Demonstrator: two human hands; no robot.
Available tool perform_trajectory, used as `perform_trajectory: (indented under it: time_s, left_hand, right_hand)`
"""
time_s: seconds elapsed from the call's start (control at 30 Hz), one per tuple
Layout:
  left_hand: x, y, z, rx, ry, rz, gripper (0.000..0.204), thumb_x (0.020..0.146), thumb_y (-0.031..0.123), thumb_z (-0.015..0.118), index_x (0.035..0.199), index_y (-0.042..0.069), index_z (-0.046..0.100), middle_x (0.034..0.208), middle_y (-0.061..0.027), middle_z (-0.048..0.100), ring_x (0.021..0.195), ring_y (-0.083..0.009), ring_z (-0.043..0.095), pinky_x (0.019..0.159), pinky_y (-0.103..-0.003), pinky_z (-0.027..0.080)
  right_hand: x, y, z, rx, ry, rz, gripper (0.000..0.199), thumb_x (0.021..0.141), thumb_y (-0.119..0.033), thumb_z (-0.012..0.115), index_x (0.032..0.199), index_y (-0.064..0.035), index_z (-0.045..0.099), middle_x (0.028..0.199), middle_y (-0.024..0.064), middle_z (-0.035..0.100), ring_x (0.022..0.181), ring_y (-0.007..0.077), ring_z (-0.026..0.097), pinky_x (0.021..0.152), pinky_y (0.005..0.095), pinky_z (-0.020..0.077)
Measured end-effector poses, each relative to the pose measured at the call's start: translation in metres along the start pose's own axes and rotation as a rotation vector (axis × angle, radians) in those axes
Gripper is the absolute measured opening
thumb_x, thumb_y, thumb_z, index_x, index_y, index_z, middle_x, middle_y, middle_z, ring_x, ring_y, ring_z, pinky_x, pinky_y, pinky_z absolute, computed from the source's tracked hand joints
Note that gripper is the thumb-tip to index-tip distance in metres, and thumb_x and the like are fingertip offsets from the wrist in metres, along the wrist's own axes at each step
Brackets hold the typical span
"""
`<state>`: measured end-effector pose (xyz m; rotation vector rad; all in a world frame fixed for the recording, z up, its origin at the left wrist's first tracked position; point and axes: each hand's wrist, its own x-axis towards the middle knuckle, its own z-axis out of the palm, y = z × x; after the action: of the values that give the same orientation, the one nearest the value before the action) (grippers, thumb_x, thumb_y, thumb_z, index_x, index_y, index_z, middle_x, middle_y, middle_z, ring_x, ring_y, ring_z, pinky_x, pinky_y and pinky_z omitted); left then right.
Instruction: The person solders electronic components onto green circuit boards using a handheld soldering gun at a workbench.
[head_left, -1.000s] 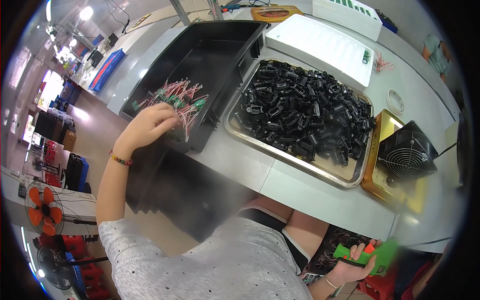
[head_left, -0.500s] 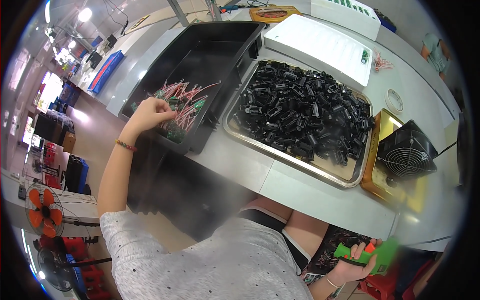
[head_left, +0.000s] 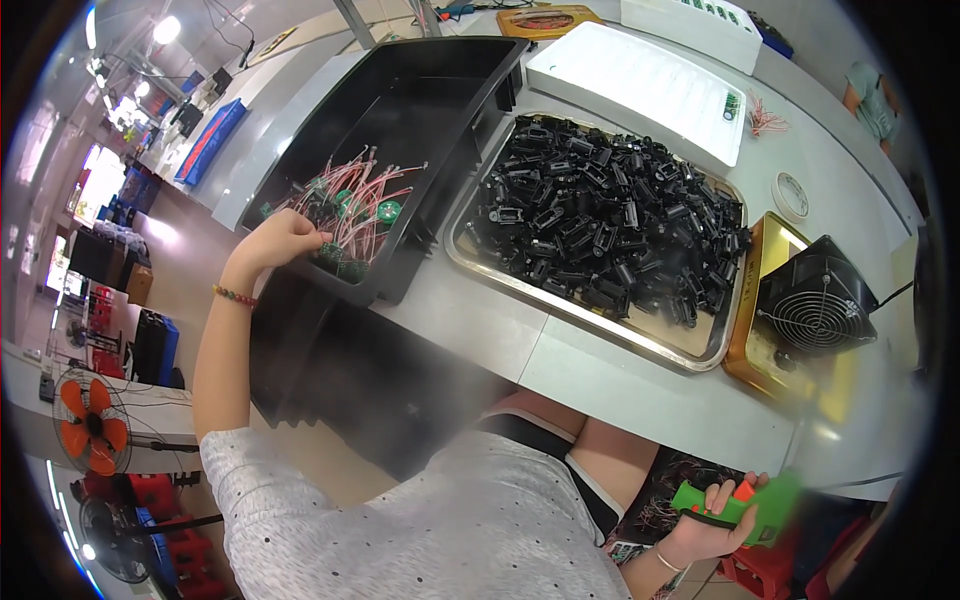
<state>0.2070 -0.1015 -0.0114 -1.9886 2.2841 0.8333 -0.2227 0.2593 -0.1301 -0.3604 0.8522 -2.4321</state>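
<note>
My left hand (head_left: 283, 240) reaches into the near corner of a black plastic bin (head_left: 440, 100). Its fingers are closed on the pile of small green circuit boards with red wires (head_left: 352, 205) lying there. Low at the right, below the table edge, my right hand (head_left: 712, 518) grips a green tool with an orange trigger (head_left: 745, 502). A metal tray (head_left: 530, 288) heaped with black plastic parts (head_left: 610, 215) sits between the two hands.
A white flat box (head_left: 640, 85) lies behind the tray. A black fan (head_left: 815, 305) stands on a yellow tray (head_left: 770, 240) at the right. Loose red wires (head_left: 765, 112) and a tape roll (head_left: 790, 192) lie on the white table. An orange floor fan (head_left: 90, 425) stands at the left.
My left hand has lowered from above the wire pile into the bin's near corner and closed on the wired boards. The right hand has stayed still with the green tool.
</note>
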Motion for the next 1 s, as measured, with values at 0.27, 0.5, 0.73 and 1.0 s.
perform_trajectory:
  time_s: [0.27,0.5,0.73,1.0]
  left_hand:
    - [-0.022,0.029,0.010,0.250,0.523,0.039,0.022,0.065,0.023,0.064,0.068,0.001,0.061,0.062,-0.0138,0.058,0.062,-0.0263,0.058,0.057,-0.033,0.043]
    - [-0.003,0.053,0.021,0.431,0.238,0.148,0.023,0.059,0.023,0.068,0.063,0.002,0.061,0.063,-0.0137,0.058,0.061,-0.0264,0.057,0.057,-0.033,0.044]
    - [-0.038,0.124,0.030,0.666,0.595,0.419,0.012,0.067,0.009,0.061,0.065,0.001,0.053,0.063,-0.0118,0.052,0.060,-0.0281,0.052,0.054,-0.036,0.038]
    - [0.059,0.333,0.091,0.259,0.378,1.229,0.016,0.071,0.014,0.058,0.064,0.002,0.049,0.059,-0.0094,0.051,0.056,-0.0232,0.051,0.054,-0.031,0.039]
  right_hand:
    - [0.000,-0.001,-0.002,0.009,-0.029,0.004,0.035,0.084,-0.016,0.039,0.113,0.0030,0.032,0.106,0.0108,0.049,0.050,0.0117,0.036,0.046,0.0233,0.0322]
    - [0.001,-0.003,-0.006,0.061,0.119,-0.020,0.039,0.079,-0.017,0.044,0.111,0.0024,0.035,0.104,0.0128,0.049,0.049,0.0120,0.037,0.044,0.0241,0.0313]
    - [0.005,0.005,-0.005,0.059,0.071,-0.019,0.036,0.079,-0.018,0.045,0.108,0.0013,0.038,0.100,0.0120,0.050,0.047,0.0119,0.037,0.044,0.0242,0.0321]
    - [0.004,-0.008,-0.027,0.175,0.249,-0.024,0.037,0.073,-0.017,0.043,0.104,0.0026,0.040,0.096,0.0135,0.048,0.045,0.0166,0.040,0.040,0.0283,0.0321]
